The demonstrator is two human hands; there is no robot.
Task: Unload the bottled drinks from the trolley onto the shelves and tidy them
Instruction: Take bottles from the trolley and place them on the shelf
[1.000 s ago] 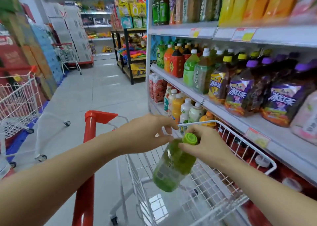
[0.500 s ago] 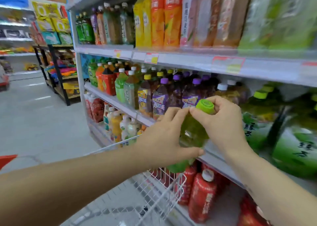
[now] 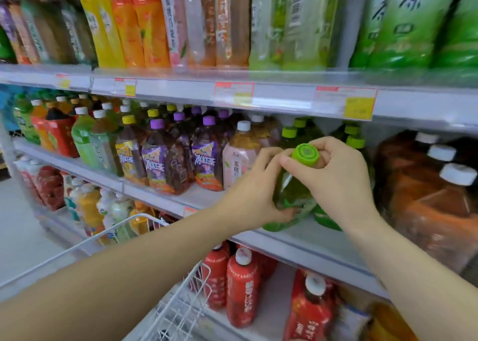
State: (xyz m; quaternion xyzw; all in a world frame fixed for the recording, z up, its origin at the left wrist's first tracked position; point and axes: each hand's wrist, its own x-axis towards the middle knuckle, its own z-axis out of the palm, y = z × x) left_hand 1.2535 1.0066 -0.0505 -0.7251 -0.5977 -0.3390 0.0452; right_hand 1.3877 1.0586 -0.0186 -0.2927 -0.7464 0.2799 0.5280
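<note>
— Where is the green bottle [image 3: 292, 193]?
— Its base rests on the middle shelf [image 3: 310, 239], beside other green-capped bottles [image 3: 355, 142].
— And the hands?
— The left hand [image 3: 256, 190] wraps its body; the right hand [image 3: 333, 175] pinches its cap [image 3: 305, 154] (bright green). The trolley [image 3: 181, 309] sits below.

Green bottle [image 3: 289, 193] upright, base at the front of the middle shelf [image 3: 297, 247]; left hand [image 3: 254, 195] wraps its body from the left, right hand [image 3: 336, 175] pinches its green cap [image 3: 305, 154]. Just left of the green bottle stands a pink bottle [image 3: 236, 159], behind it more green-capped bottles [image 3: 289, 133], to its right large brown bottles [image 3: 426, 203] with white caps. Below it are red bottles [image 3: 241, 289] on the lower shelf; below and to its left, the white wire trolley [image 3: 178, 302].
</note>
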